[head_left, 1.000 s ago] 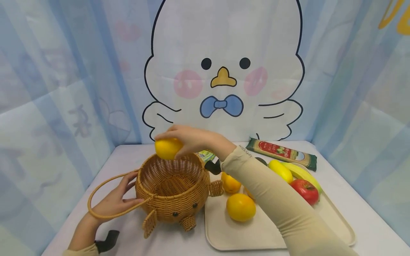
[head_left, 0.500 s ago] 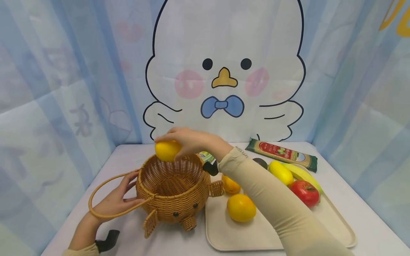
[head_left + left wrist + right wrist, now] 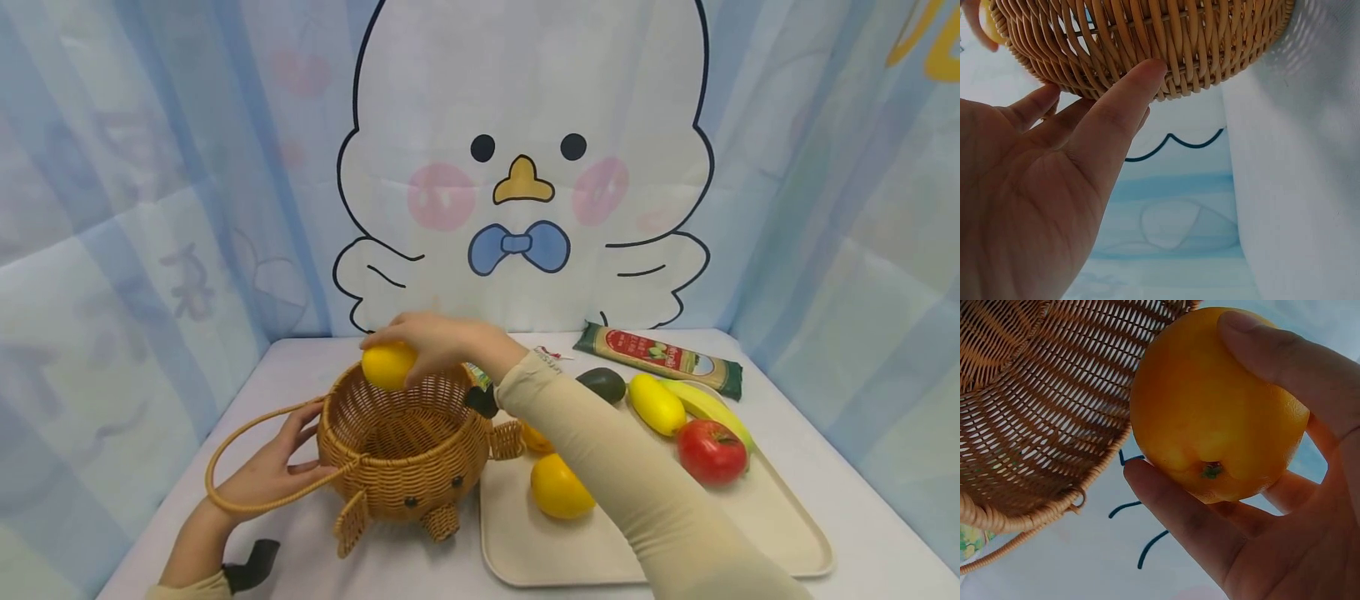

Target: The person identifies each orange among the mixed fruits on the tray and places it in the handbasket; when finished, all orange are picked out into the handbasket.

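My right hand (image 3: 438,342) holds a yellow-orange orange (image 3: 387,367) over the back left of the wicker basket's mouth. In the right wrist view, fingers and thumb wrap round the orange (image 3: 1216,412), whose green stem end shows, close beside the basket's inner wall (image 3: 1079,394). The basket (image 3: 405,479) has a piglike face with a snout and ears, and its bare woven floor shows. My left hand (image 3: 266,467) reaches through the lowered handle (image 3: 217,442) and rests nearly straight fingers on the basket's left side. The left wrist view shows its thumb (image 3: 1125,94) touching the weave.
Right of the basket, a cream tray (image 3: 570,558) bears another orange (image 3: 561,487), a red apple (image 3: 712,452), a yellow lemon-like fruit (image 3: 655,403), a banana (image 3: 708,407) and a dark green avocado-like fruit (image 3: 603,385). Behind lies a noodle packet (image 3: 660,358). Printed curtains surround the table.
My right hand has lowered the orange a little toward the basket's mouth, and the right forearm has shifted slightly left. The left hand and basket stay in place.
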Available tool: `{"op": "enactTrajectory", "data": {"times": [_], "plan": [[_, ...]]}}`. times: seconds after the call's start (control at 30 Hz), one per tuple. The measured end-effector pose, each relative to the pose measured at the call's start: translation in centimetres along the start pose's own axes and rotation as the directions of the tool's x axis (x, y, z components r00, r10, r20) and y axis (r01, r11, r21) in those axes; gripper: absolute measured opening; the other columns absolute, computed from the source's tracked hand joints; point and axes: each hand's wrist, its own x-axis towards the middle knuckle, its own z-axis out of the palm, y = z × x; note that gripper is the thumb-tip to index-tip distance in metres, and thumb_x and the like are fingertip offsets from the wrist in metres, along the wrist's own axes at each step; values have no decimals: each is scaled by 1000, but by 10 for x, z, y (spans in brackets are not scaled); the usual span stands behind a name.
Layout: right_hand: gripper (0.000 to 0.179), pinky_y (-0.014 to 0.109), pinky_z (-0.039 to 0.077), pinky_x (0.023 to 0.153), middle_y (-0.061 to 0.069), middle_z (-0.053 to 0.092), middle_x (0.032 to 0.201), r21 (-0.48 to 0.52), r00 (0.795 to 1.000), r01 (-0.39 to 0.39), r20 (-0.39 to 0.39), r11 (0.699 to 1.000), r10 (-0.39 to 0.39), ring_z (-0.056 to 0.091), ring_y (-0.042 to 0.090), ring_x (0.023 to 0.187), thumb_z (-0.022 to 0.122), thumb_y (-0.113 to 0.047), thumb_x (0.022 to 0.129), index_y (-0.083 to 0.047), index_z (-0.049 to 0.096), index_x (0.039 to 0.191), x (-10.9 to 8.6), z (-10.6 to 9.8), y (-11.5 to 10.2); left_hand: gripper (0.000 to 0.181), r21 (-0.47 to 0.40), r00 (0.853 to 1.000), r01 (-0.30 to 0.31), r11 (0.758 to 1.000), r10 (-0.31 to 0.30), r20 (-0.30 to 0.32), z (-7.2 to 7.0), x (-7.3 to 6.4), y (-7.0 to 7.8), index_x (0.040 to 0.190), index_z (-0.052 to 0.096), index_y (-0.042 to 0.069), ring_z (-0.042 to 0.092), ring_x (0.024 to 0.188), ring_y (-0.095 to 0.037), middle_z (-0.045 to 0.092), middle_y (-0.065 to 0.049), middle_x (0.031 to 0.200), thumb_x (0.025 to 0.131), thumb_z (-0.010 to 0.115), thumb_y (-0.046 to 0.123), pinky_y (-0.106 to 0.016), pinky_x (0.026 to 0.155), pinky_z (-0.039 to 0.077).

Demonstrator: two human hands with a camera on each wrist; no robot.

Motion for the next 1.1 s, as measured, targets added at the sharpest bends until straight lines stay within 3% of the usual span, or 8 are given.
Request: {"op": "enactTrajectory", "data": {"times": [0.47,0.6,0.8,1.1], "plan": [[69,35,46,101,2,47,137,-30,992,-80,99,996,82,46,17,120,74,-17,80,-30,44,141,13,19,3,83,4,1000,-17,1000,17,-4,0,-1,0,149,10,18,18,137,-55,5,-23,156,88,66,25,-51,94,53],[68,33,46,102,0,49,137,-64,991,-51,119,997,58,46,16,122,73,-16,80,-29,45,140,22,22,1,82,-1,1000,-29,1000,29,-10,-1,-3,-1,148,11,16,16,137,-56,4,-23,156,88,66,23,-51,94,54],[68,29,44,102,-2,50,138,-117,988,-8,152,993,26,45,15,124,72,-16,80,-28,44,141,34,27,-1,84,4,1000,20,1000,-20,-6,2,-4,-2,149,9,19,16,138,-54,4,-22,157,88,66,30,-50,96,53],[68,26,45,96,-5,52,134,-133,986,-42,152,990,62,47,10,116,74,-20,80,-33,45,139,42,31,-2,82,5,1000,-11,1000,11,3,2,0,-2,149,9,21,16,138,-54,4,-22,157,89,65,28,-49,95,53]]}}
